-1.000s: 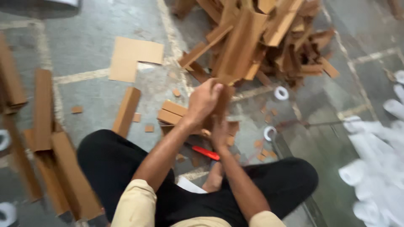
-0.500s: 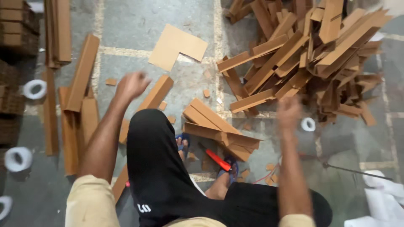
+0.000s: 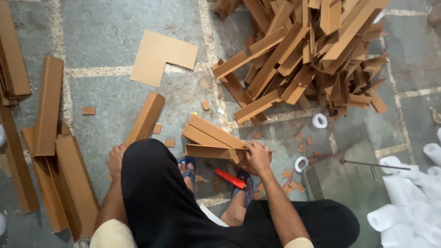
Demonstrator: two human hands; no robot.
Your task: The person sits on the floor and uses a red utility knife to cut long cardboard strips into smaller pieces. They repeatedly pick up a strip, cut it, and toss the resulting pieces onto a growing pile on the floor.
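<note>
Right hand (image 3: 257, 158) now brought down and clenched on the stacked cardboard angle strips (image 3: 211, 138), left hand (image 3: 115, 158) lowered onto a single strip (image 3: 146, 118), grip unclear.

A flat L-shaped cardboard sheet (image 3: 161, 57) lies on the grey tiled floor (image 3: 115, 27) near the top. To its right a big loose heap of cardboard corner strips (image 3: 312, 55) covers the upper right. Two small rolls of tape (image 3: 319, 121) lie below the heap, one nearer the bottom, with small cardboard scraps (image 3: 303, 138) scattered between them. A thin metal rod (image 3: 372, 163) lies across the floor to the right, pointing toward a pile of white paper rolls (image 3: 409, 202) in the lower right corner. A red cutter (image 3: 230, 178) lies between blue sandals (image 3: 187, 166). More long cardboard pieces (image 3: 48, 108) are laid along the left edge.
</note>
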